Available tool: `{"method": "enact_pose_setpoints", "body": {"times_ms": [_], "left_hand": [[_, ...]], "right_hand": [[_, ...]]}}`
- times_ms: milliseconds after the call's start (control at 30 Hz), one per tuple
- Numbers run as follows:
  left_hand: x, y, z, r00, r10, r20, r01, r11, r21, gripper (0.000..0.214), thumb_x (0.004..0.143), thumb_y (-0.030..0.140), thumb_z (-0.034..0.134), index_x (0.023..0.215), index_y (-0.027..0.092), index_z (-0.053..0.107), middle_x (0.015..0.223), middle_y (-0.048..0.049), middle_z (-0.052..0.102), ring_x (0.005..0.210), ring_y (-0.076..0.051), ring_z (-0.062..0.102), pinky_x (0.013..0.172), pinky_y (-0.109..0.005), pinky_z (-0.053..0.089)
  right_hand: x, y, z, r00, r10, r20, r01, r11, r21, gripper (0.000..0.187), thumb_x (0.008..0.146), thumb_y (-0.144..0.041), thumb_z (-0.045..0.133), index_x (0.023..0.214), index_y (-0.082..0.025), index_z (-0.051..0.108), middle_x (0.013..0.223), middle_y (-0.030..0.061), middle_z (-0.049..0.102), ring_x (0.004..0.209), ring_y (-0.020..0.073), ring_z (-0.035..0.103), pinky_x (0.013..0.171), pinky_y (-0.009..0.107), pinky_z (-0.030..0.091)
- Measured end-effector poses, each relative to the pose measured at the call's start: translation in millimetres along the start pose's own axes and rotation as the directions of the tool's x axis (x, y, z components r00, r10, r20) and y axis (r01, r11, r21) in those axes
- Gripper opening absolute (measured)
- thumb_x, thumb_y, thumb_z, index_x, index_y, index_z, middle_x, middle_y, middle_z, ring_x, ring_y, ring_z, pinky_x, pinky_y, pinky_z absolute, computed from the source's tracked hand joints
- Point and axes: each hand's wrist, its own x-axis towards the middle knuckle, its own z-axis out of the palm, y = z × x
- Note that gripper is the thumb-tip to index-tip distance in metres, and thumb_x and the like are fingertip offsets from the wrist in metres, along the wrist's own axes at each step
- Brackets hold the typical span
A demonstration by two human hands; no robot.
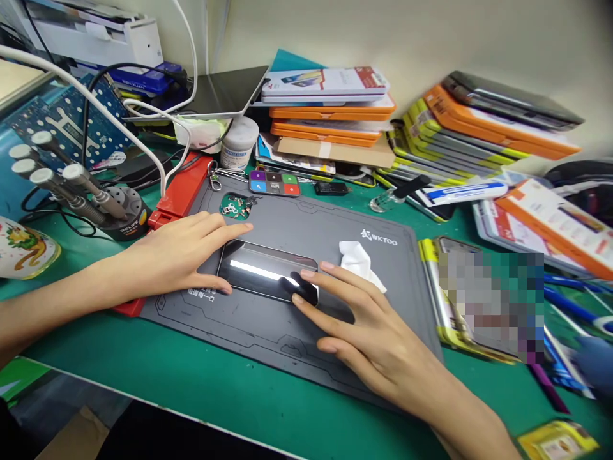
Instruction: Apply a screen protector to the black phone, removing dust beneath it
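Note:
A smartphone point(263, 271) with a dark glossy screen lies face up on a grey repair mat point(287, 348); a bright band of light reflects across its glass. At the phone's left end is my left hand point(182, 255), its fingers stretched out over the far corner and the thumb apart at the near corner. My right hand point(368, 326) has its fingers spread, with fingertips resting on the phone's right end. Just beyond that hand, a crumpled white cloth point(358, 260) lies on the mat.
Screwdrivers stand in a black holder point(125, 214) at left, beside a red bar point(184, 188) along the mat. Stacked orange boxes point(330, 114) and a white jar point(239, 142) line the back. Another phone stack point(433, 294) sits at right, partly pixelated. A white cable point(103, 105) arches at left.

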Motion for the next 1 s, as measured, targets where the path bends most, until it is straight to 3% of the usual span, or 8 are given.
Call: {"method": "enact_pose_setpoints", "body": {"times_ms": [367,633,833,933,1000], "left_hand": [[-1.3,-2.9,3.2,1.0,0.014,-0.01,-0.014,1.0,0.001,0.083,0.097,0.065,0.063,0.161,0.021,0.034,0.136,-0.013,0.06,0.126,-0.029,0.06,0.108,-0.036,0.046],[0.3,-1.2,1.2,1.0,-0.003,0.001,0.003,1.0,-0.014,0.082,0.096,0.065,0.064,0.16,0.022,0.037,0.134,-0.0125,0.062,0.125,-0.029,0.061,0.108,-0.037,0.047],[-0.5,-3.0,2.0,1.0,-0.004,-0.019,0.004,0.999,-0.037,0.082,0.096,0.066,0.064,0.16,0.023,0.039,0.131,-0.0119,0.064,0.122,-0.029,0.062,0.107,-0.038,0.048],[-1.5,-5.1,2.3,1.0,0.001,-0.029,-0.001,1.0,-0.023,0.083,0.096,0.067,0.063,0.161,0.023,0.038,0.13,-0.0124,0.064,0.121,-0.029,0.064,0.105,-0.037,0.049],[-1.8,-5.1,1.4,1.0,0.0,-0.027,0.0,1.0,-0.01,0.083,0.096,0.068,0.062,0.161,0.023,0.038,0.13,-0.0125,0.065,0.121,-0.028,0.064,0.104,-0.036,0.05]], "right_hand": [[4.3,-4.8,7.0,1.0,-0.024,-0.001,0.024,0.999,-0.024,0.049,0.108,-0.04,0.049,0.152,-0.021,0.055,0.164,0.0124,0.045,0.161,0.03,0.026,0.13,0.058,0.033],[10.2,-7.9,9.6,1.0,-0.001,0.016,0.002,0.999,-0.039,0.063,0.099,-0.051,0.064,0.155,-0.024,0.052,0.168,0.0144,0.041,0.162,0.0336,0.026,0.128,0.064,0.033],[13.8,-8.1,9.0,1.0,-0.004,0.024,0.005,0.999,-0.032,0.067,0.099,-0.056,0.062,0.157,-0.026,0.049,0.17,0.0147,0.037,0.161,0.0343,0.027,0.128,0.066,0.03],[12.7,0.0,3.9,0.993,0.028,-0.112,-0.036,0.997,-0.07,0.057,0.104,-0.051,0.056,0.157,-0.028,0.05,0.166,0.0146,0.043,0.156,0.0332,0.038,0.126,0.065,0.034],[9.7,8.6,0.3,0.948,0.131,-0.29,-0.163,0.982,-0.091,0.048,0.107,-0.038,0.054,0.154,-0.03,0.053,0.158,0.0134,0.053,0.147,0.031,0.051,0.12,0.06,0.044]]}}
